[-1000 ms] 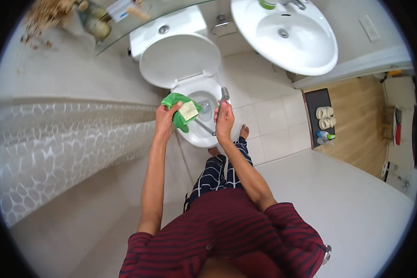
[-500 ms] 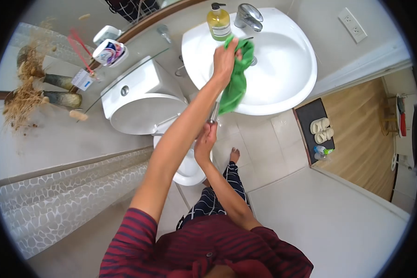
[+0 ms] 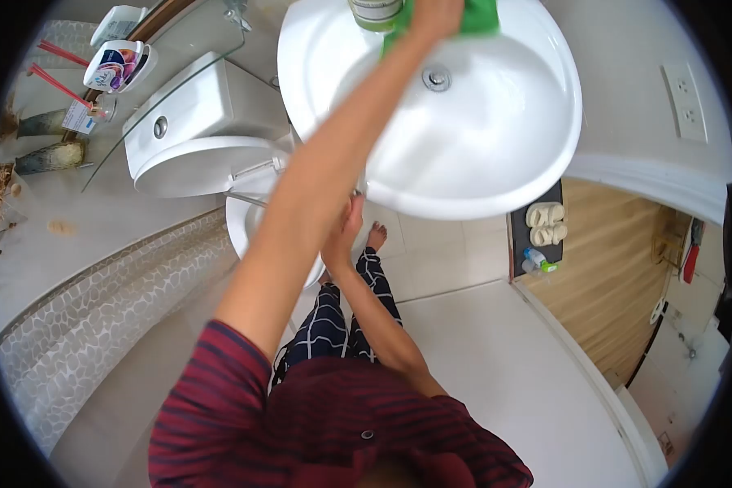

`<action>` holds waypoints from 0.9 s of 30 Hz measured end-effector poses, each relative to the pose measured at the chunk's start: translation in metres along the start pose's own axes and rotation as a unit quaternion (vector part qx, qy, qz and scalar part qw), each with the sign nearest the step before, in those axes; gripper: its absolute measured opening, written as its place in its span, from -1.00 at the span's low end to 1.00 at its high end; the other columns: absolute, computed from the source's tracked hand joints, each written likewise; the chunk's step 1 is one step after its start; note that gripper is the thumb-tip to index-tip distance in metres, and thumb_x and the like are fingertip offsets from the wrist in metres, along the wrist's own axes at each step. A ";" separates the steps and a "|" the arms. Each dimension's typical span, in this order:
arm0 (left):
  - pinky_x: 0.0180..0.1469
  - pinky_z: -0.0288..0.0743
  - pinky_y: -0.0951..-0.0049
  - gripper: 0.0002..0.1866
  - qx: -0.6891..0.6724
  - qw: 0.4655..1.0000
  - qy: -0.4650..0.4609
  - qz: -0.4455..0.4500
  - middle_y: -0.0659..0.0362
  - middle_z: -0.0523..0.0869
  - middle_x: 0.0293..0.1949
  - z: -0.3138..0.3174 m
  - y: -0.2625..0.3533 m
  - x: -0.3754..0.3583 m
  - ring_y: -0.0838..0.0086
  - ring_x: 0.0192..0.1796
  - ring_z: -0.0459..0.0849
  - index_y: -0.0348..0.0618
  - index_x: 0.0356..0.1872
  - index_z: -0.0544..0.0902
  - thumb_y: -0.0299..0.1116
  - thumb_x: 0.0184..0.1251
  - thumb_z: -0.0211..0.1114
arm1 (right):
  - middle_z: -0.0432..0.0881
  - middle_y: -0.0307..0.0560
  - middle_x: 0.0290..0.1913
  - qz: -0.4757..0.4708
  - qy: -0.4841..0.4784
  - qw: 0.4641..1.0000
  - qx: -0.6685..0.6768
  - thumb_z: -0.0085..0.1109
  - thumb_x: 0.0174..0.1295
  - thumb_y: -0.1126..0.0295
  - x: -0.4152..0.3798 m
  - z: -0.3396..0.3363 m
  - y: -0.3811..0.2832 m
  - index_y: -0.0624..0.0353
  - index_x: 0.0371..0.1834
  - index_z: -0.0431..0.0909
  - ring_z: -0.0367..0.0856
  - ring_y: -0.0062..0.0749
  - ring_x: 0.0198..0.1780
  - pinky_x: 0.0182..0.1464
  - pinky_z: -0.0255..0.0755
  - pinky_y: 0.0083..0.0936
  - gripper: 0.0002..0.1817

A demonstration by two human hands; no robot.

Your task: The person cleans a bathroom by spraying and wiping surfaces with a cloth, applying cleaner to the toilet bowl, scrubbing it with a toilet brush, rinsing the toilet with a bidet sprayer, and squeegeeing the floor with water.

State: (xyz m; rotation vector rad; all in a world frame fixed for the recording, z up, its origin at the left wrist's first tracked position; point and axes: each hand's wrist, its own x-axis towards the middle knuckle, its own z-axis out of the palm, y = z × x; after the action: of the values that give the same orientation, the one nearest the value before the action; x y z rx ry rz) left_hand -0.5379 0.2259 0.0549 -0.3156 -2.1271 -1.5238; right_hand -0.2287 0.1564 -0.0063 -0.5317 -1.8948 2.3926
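The left hand point(image 3: 437, 18) grasped the green cloth point(image 3: 481, 16), spread to either side; the right hand point(image 3: 343, 236), partly hidden, showed no clear grip.

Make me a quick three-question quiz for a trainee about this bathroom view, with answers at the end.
1. Which of the person's hands is at the green cloth by the back of the sink?
A) right
B) left

2. True or false: the toilet lid is raised.

3. How many slippers are on the dark mat?

Key:
1. B, the left hand.
2. True.
3. Two.
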 end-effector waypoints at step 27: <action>-0.01 0.37 0.34 -0.89 0.191 0.908 -0.224 0.299 0.13 0.62 -0.30 -0.025 0.006 -0.002 0.29 -0.11 0.52 -0.15 -0.48 0.63 -0.46 -0.11 0.20 | 0.44 0.15 -0.12 -0.254 -0.176 0.951 -0.028 0.08 -0.13 0.73 -0.037 -0.007 -0.017 0.29 0.05 0.17 0.49 -0.08 -0.10 -0.06 0.42 -0.30 -0.42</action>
State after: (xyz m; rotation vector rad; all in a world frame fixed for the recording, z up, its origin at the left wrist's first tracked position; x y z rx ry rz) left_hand -0.5268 0.2046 0.0652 -1.1392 -2.2900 -0.7042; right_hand -0.1952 0.1581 0.0172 0.3745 -1.9165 2.1869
